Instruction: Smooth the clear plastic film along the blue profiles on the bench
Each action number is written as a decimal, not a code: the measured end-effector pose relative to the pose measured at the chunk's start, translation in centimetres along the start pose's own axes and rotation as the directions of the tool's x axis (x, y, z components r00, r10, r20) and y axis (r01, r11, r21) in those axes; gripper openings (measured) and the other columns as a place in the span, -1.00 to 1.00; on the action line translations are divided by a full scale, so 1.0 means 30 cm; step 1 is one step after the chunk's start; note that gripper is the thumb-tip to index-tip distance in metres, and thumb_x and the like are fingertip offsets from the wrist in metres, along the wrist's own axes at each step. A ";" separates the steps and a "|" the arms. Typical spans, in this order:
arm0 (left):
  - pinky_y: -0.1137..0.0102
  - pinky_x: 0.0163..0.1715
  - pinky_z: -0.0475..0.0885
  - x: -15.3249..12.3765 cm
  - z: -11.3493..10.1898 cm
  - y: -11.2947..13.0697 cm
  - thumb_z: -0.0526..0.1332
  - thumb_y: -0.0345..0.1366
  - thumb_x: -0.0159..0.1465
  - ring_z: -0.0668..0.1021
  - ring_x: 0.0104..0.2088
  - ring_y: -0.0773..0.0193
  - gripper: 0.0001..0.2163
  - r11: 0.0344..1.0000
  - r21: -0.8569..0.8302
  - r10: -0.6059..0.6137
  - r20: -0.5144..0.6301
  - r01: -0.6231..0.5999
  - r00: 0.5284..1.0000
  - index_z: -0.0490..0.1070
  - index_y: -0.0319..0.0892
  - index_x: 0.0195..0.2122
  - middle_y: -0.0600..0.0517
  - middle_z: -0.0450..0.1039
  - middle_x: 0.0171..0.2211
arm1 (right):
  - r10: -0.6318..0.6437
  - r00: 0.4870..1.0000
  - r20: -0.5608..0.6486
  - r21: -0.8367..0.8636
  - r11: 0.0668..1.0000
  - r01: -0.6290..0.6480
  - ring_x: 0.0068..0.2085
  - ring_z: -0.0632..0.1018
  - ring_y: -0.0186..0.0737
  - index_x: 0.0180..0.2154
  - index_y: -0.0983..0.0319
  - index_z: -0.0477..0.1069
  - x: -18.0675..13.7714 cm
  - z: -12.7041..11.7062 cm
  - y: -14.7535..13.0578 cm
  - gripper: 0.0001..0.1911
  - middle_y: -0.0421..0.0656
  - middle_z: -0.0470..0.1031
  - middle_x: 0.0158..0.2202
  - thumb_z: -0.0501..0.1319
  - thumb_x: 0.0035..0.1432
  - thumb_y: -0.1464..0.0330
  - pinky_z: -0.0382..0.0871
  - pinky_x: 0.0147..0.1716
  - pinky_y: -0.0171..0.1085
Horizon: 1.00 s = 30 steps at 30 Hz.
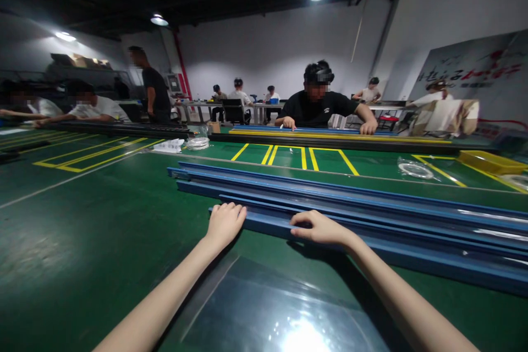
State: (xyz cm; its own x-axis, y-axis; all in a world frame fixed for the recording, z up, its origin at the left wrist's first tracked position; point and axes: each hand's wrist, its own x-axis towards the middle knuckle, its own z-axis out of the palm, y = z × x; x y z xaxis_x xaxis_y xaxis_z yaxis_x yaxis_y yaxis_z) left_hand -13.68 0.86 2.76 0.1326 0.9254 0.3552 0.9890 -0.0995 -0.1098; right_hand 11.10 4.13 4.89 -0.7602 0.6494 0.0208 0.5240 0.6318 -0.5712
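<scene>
We have several long blue bars (371, 210) lying side by side on the worktop (94, 242), short of its far edge. They are straight and slim, with raised walls and grooves running along their length, like shallow channels. Their left ends are staggered: the back bar (330, 185), nearest the far edge, reaches well past the front bar (266, 224) toward the worktop's left edge. From there we see them run rightward and out of view, so their right ends are hidden from us. Pale glints streak them at the right. They sit close together; we cannot tell whether they touch throughout
</scene>
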 end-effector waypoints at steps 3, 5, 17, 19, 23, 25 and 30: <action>0.33 -0.38 0.17 0.010 -0.028 0.027 -0.11 -0.34 0.25 0.45 -0.37 0.22 -0.71 0.999 0.014 0.044 -0.005 -0.044 0.999 0.39 -0.19 -0.41 -0.02 0.43 -0.42 | 0.008 1.000 -0.026 0.019 1.000 -0.008 -0.39 0.42 -0.32 -0.30 0.27 0.42 -0.031 -0.011 -0.011 -0.72 -0.17 0.47 -0.37 0.04 0.06 0.25 0.25 -0.38 -0.36; 0.31 -0.33 0.18 0.018 -0.050 0.063 -0.09 -0.32 0.24 0.43 -0.31 0.20 -0.74 0.996 0.007 0.088 -0.032 -0.088 0.996 0.38 -0.18 -0.36 -0.03 0.42 -0.35 | 0.018 0.994 -0.106 -0.011 1.000 -0.019 -0.36 0.43 -0.30 -0.30 0.26 0.42 -0.073 -0.022 -0.023 -0.73 -0.15 0.48 -0.34 0.04 0.07 0.27 0.25 -0.35 -0.34; 0.23 -0.19 0.17 0.078 -0.066 0.579 -0.03 -0.31 0.21 0.36 -0.19 0.15 -0.80 0.893 -0.254 0.340 -0.158 -0.371 0.927 0.34 -0.17 -0.24 -0.07 0.36 -0.25 | 0.158 0.814 -0.560 -0.407 0.803 -0.436 -0.21 0.37 -0.16 -0.27 0.23 0.36 -0.423 -0.092 0.132 -0.73 -0.09 0.42 -0.26 -0.04 0.14 0.26 0.21 -0.22 -0.20; 0.23 -0.18 0.18 0.085 -0.053 0.642 -0.05 -0.25 0.23 0.36 -0.18 0.14 -0.77 0.880 -0.280 0.348 -0.169 -0.384 0.922 0.34 -0.17 -0.23 -0.08 0.36 -0.23 | 0.175 0.786 -0.593 -0.410 0.774 -0.482 -0.21 0.36 -0.15 -0.25 0.22 0.34 -0.457 -0.082 0.164 -0.73 -0.09 0.41 -0.25 -0.05 0.15 0.25 0.21 -0.22 -0.19; 0.21 -0.16 0.17 0.110 -0.024 0.682 -0.10 -0.12 0.24 0.39 -0.20 0.11 -0.66 0.884 -0.279 0.343 -0.160 -0.376 0.926 0.34 -0.21 -0.20 -0.13 0.38 -0.23 | 0.150 0.767 -0.624 -0.441 0.742 -0.505 -0.20 0.34 -0.15 -0.23 0.24 0.32 -0.473 -0.056 0.192 -0.70 -0.06 0.37 -0.23 -0.09 0.17 0.26 0.20 -0.22 -0.21; 0.20 -0.17 0.18 0.119 -0.013 0.678 -0.11 -0.10 0.23 0.39 -0.22 0.09 -0.63 0.893 -0.270 0.330 -0.153 -0.360 0.932 0.35 -0.25 -0.22 -0.17 0.38 -0.25 | 0.153 0.757 -0.636 -0.468 0.703 -0.535 -0.21 0.33 -0.14 -0.23 0.27 0.32 -0.463 -0.048 0.188 -0.69 -0.04 0.37 -0.25 -0.10 0.18 0.26 0.18 -0.22 -0.21; 0.22 -0.19 0.20 0.123 -0.010 0.671 -0.10 -0.10 0.22 0.41 -0.24 0.08 -0.62 0.903 -0.239 0.327 -0.157 -0.357 0.932 0.37 -0.27 -0.25 -0.19 0.39 -0.28 | 0.176 0.746 -0.642 -0.483 0.662 -0.572 -0.20 0.34 -0.14 -0.24 0.26 0.32 -0.452 -0.048 0.168 -0.70 -0.05 0.38 -0.26 -0.10 0.18 0.26 0.17 -0.24 -0.22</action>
State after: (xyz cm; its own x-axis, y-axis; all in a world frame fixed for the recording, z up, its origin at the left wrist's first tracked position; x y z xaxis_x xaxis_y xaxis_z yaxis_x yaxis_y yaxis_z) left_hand 6.73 2.16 2.15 0.4573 0.7725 0.4406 0.8615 -0.5077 -0.0040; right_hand 24.60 -0.87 2.91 -0.2283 0.8678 0.4414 0.9679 0.2513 0.0065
